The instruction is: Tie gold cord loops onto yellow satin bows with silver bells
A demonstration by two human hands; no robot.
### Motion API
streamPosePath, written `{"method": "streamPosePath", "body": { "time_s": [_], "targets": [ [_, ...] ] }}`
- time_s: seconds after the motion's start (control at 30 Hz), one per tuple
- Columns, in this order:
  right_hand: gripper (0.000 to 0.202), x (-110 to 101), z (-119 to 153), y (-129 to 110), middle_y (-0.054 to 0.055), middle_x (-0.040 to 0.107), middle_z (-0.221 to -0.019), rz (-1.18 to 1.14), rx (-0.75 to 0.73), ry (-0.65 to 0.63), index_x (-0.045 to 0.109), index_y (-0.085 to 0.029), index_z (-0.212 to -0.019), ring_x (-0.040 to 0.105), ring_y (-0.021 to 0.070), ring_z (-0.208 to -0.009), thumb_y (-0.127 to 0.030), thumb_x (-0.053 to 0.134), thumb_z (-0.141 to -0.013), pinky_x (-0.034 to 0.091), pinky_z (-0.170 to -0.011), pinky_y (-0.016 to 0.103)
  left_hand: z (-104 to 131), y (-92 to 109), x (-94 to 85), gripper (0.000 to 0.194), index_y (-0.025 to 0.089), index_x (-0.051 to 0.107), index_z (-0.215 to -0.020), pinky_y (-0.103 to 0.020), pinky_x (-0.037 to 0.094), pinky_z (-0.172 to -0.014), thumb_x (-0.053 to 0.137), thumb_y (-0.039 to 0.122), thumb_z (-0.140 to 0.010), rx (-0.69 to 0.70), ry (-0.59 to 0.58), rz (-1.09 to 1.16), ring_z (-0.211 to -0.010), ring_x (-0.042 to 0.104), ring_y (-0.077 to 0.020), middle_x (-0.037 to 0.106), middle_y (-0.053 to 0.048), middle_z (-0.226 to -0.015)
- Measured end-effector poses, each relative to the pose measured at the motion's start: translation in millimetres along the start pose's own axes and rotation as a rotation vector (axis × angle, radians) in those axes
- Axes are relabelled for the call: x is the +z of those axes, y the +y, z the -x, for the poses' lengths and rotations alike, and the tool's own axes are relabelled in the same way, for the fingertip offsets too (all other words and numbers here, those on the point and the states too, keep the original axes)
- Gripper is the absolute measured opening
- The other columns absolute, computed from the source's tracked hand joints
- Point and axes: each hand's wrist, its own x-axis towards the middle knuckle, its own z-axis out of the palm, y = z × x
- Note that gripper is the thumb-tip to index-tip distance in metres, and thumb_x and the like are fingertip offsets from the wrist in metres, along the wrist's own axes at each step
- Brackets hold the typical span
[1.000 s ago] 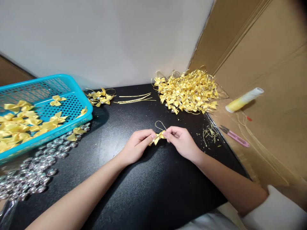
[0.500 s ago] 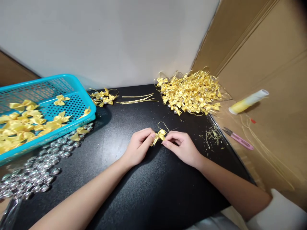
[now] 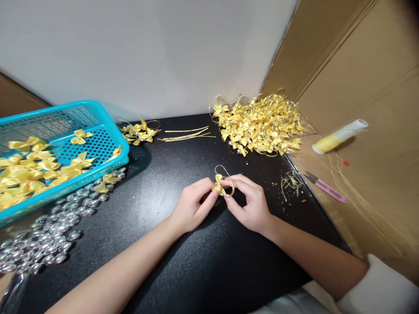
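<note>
A small yellow bow [image 3: 219,185] with a thin gold cord loop [image 3: 233,186] is between my hands over the black table [image 3: 183,270]. My left hand [image 3: 195,204] pinches the bow's left side between thumb and fingers. From the right, my right hand [image 3: 248,201] has its thumb and fingertips closed on the bow's right side, where the cord curves round. Part of the cord arches up above the bow. Whether a bead sits behind the ribbon is hidden by my fingers.
Left stands a blue basket [image 3: 109,117] of yellow bows, beside silver beads [image 3: 49,235]. Behind lie cut gold cords [image 3: 186,134], a small bow group [image 3: 140,131] and a large bow pile [image 3: 262,124]. Right are cord scraps [image 3: 292,183], pink snips [image 3: 327,189] and a spool [image 3: 340,136].
The bow has turned to face the camera and shifted slightly right. My right fingers have spread around its right side, and a cord loop now shows there.
</note>
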Motion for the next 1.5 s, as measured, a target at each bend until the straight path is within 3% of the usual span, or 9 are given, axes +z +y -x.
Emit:
{"method": "streamPosePath", "body": {
  "time_s": [0.33,0.57,0.8,0.9,0.97,1.07,1.17,1.3,1.5],
  "targets": [
    [0.008,4.0,-2.0,2.0,0.005,0.073,-0.085,0.004,-0.01,0.072,0.07,-0.022,-0.091,0.068,0.0182,-0.08,-0.017,0.066,-0.086,0.056,-0.072,0.034,-1.7,-0.8,-2.1,0.026,0.018,0.058,-0.077,-0.025,0.041,-0.066,0.045,0.027,-0.097,-0.012,-0.059,0.111,-0.069,0.052,-0.0136,0.057,-0.001,-0.072],
    [0.009,2.8,-0.8,5.8,0.005,0.072,-0.085,0.001,-0.042,0.05,0.069,-0.021,-0.09,0.067,0.0176,-0.08,-0.015,0.067,-0.084,0.056,-0.072,0.033,-4.4,-1.3,-4.0,0.024,0.017,0.06,-0.074,-0.025,0.042,-0.068,0.053,0.027,-0.094,-0.058,-0.088,0.222,-0.07,0.054,-0.0134,0.059,-0.001,-0.073],
    [0.017,-0.4,-8.8,2.9,0.005,0.071,-0.089,0.032,-0.043,0.033,0.067,-0.02,-0.097,0.067,0.0179,-0.083,-0.013,0.065,-0.082,0.056,-0.074,0.033,-6.2,-5.3,-5.0,0.022,0.016,0.064,-0.077,-0.027,0.044,-0.071,0.053,0.025,-0.094,-0.059,-0.032,0.286,-0.075,0.056,-0.014,0.06,-0.003,-0.08],
    [0.009,-30.1,-21.0,5.8,0.006,0.072,-0.089,0.266,-0.022,0.101,0.068,-0.021,-0.089,0.067,0.0206,-0.086,-0.016,0.063,-0.084,0.054,-0.08,0.038,-4.6,-7.2,-5.9,0.022,0.016,0.064,-0.072,-0.03,0.046,-0.076,0.056,0.025,-0.091,-0.06,0.041,0.256,-0.084,0.056,-0.0158,0.06,-0.006,-0.094],
    [0.009,-65.2,-19.3,14.8,0.007,0.071,-0.093,0.452,0.113,0.157,0.069,-0.021,-0.09,0.067,0.0223,-0.085,-0.022,0.063,-0.084,0.054,-0.078,0.039,-3.3,-8.2,-6.6,0.025,0.016,0.063,-0.067,-0.033,0.046,-0.082,0.058,0.025,-0.089,-0.054,0.093,0.245,-0.089,0.055,-0.0174,0.061,-0.009,-0.109],
    [0.019,-125.9,10.0,35.6,0.01,0.071,-0.093,0.84,0.229,0.176,0.07,-0.019,-0.092,0.066,0.029,-0.087,-0.036,0.065,-0.082,0.051,-0.082,0.046,-2.4,-9.7,-7.3,0.029,0.016,0.06,-0.06,-0.038,0.045,-0.087,0.057,0.024,-0.088,-0.049,0.125,0.263,-0.095,0.057,-0.0201,0.063,-0.01,-0.124],
    [0.026,-170.7,57.2,52.2,0.015,0.07,-0.095,1.165,0.258,0.139,0.069,-0.02,-0.096,0.065,0.0355,-0.089,-0.042,0.062,-0.085,0.049,-0.08,0.05,-2.9,-11.3,-6.7,0.03,0.017,0.055,-0.058,-0.039,0.044,-0.086,0.057,0.022,-0.088,-0.069,0.121,0.307,-0.096,0.06,-0.022,0.071,-0.009,-0.114],
    [0.025,-188.6,96.4,58.1,0.018,0.069,-0.094,1.29,0.234,0.048,0.069,-0.017,-0.097,0.064,0.0351,-0.081,-0.038,0.057,-0.09,0.048,-0.072,0.046,-4.0,-12.0,-5.2,0.03,0.018,0.057,-0.059,-0.037,0.046,-0.082,0.059,0.024,-0.088,-0.068,0.12,0.348,-0.09,0.063,-0.021,0.074,-0.008,-0.1],
    [0.036,-185.8,92.3,59.9,0.013,0.068,-0.082,1.176,0.319,0.12,0.066,-0.019,-0.087,0.063,0.03,-0.076,-0.049,0.047,-0.094,0.048,-0.071,0.043,-3.3,-9.5,-5.2,0.025,0.018,0.067,-0.07,-0.037,0.048,-0.083,0.06,0.029,-0.091,0.004,0.081,0.289,-0.092,0.065,-0.0209,0.074,-0.01,-0.103]
  ]
}}
